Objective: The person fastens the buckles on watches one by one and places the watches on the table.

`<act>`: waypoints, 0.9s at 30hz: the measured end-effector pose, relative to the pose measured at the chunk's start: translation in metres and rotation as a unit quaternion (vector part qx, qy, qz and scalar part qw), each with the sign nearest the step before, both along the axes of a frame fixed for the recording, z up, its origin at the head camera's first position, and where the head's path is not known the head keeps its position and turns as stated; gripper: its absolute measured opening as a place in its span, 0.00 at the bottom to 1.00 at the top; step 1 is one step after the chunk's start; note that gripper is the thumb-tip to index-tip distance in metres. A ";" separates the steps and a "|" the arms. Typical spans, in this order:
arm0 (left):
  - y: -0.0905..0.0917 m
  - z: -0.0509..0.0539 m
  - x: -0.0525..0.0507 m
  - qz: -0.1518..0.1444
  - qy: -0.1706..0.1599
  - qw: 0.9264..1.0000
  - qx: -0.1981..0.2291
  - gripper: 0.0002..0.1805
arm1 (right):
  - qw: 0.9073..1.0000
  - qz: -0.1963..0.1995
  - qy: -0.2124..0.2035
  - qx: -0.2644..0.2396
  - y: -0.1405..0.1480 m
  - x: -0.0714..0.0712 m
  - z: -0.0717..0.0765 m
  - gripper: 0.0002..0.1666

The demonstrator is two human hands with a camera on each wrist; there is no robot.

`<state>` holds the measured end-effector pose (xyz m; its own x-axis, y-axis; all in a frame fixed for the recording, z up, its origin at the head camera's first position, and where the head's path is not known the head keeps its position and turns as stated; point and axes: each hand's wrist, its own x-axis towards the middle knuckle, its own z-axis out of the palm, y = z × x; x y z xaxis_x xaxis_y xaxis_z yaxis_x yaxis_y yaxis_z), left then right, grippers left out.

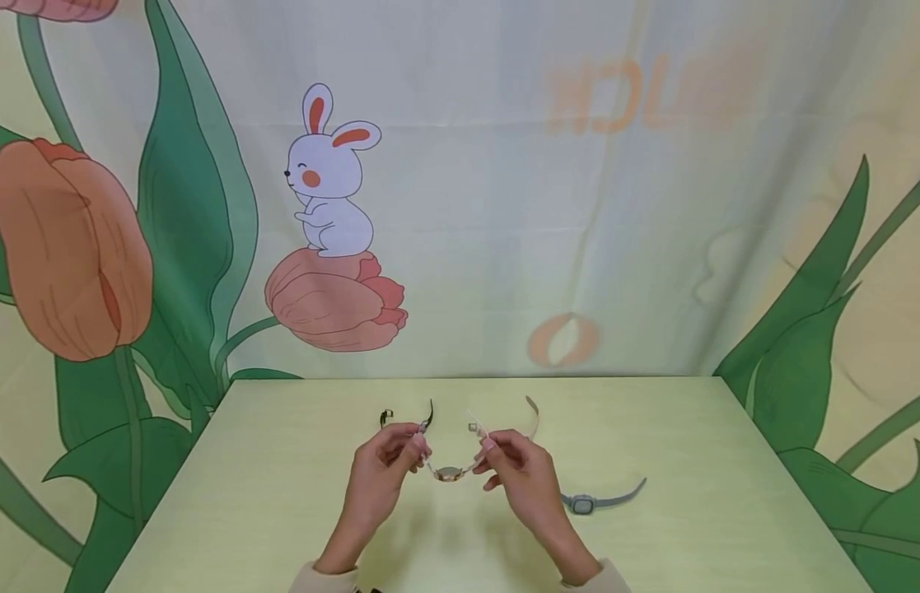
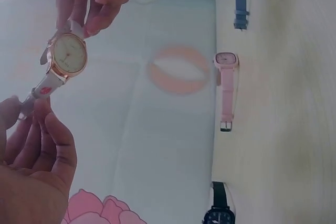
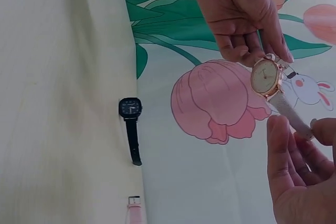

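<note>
A wristwatch (image 1: 450, 474) with a white strap, rose-gold case and pale dial hangs between the two hands above the table. My left hand (image 1: 381, 469) pinches one strap end between thumb and fingers. The other strap end is pinched by my right hand (image 1: 522, 473). In the left wrist view the watch's dial (image 2: 69, 54) faces the camera, and a small red mark shows on the strap. The right wrist view shows the plain white strap part (image 3: 289, 111) running down to the right hand's fingertips.
Behind the left hand lies a black watch (image 3: 130, 108), partly hidden in the head view. A pink watch (image 2: 226, 85) lies behind the right hand. To the right is a grey-blue watch (image 1: 582, 504). A printed cloth (image 1: 467, 206) hangs behind the pale table (image 1: 245, 494).
</note>
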<state>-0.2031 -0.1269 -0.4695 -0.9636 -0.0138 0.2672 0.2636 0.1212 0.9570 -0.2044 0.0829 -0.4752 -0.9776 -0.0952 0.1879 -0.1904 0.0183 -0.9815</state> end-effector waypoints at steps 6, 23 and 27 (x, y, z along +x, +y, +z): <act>0.007 0.010 0.004 0.016 0.032 0.999 -0.040 0.10 | 0.999 -0.015 0.041 -0.004 0.004 0.003 0.010 0.10; 0.026 0.025 0.002 0.007 0.075 0.997 -0.027 0.11 | 0.996 -0.043 0.075 -0.006 0.016 0.004 0.024 0.11; 0.029 0.029 0.003 -0.003 0.069 0.997 -0.028 0.10 | 0.996 -0.043 0.081 -0.004 0.019 0.003 0.026 0.13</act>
